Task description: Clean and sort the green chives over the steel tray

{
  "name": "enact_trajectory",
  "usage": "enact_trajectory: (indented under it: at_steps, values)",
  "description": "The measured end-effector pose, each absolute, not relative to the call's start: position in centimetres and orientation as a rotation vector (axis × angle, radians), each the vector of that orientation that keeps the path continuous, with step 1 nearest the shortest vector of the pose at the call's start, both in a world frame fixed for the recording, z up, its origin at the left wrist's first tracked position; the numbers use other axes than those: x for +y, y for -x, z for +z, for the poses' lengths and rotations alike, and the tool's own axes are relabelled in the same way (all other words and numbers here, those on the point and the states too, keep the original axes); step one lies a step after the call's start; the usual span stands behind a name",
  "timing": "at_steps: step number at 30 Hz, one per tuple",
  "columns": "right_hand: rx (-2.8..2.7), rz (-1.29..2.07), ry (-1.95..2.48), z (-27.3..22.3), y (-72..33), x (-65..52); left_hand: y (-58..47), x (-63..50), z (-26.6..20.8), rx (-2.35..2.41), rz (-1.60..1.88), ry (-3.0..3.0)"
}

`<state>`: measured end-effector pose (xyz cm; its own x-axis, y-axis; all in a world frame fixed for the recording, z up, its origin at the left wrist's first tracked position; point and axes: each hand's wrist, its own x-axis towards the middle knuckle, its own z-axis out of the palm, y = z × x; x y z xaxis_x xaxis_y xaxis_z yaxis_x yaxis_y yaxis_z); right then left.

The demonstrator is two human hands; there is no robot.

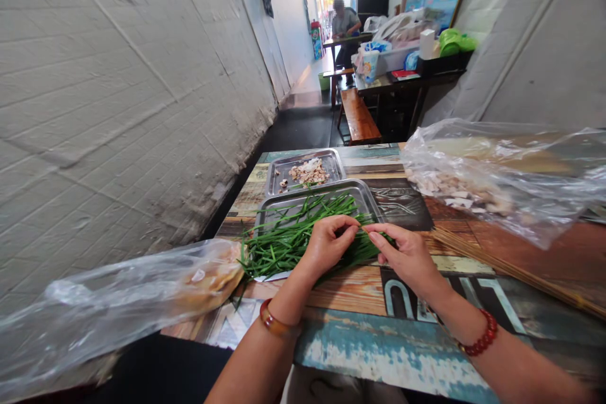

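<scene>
My left hand (pixel 330 241) and my right hand (pixel 402 251) meet fingertip to fingertip above the near metal tray (pixel 367 194). Both are closed in a pinch. Between them is something small and thin that I cannot make out. Under and around my hands, long green chives (pixel 288 243) fill the tray and spill over its left and near edges. Just right of my right hand lies a bundle of thin wooden skewers (pixel 502 264). Behind, a second metal tray (pixel 338 167) bears small pale-brown pieces (pixel 310 172).
At the left edge a clear plastic bag (pixel 142 281) holds yellowish food. Another clear bag (pixel 502 170) with pale chunks lies at the right. Beyond the patterned table (pixel 369 334) stand a wooden bench (pixel 360 115) and a loaded table. A person (pixel 345 22) sits farther back.
</scene>
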<state>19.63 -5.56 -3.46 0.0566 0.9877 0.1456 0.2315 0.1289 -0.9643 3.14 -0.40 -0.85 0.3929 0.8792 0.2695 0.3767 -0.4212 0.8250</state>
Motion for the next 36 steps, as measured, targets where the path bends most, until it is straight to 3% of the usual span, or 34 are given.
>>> enact_trajectory:
  at_steps: [36]
  values:
    - [-1.384,0.9,1.319,-3.63,-19.59,-5.37,-3.23,-0.49,-1.17,1.013,1.025,-2.209]
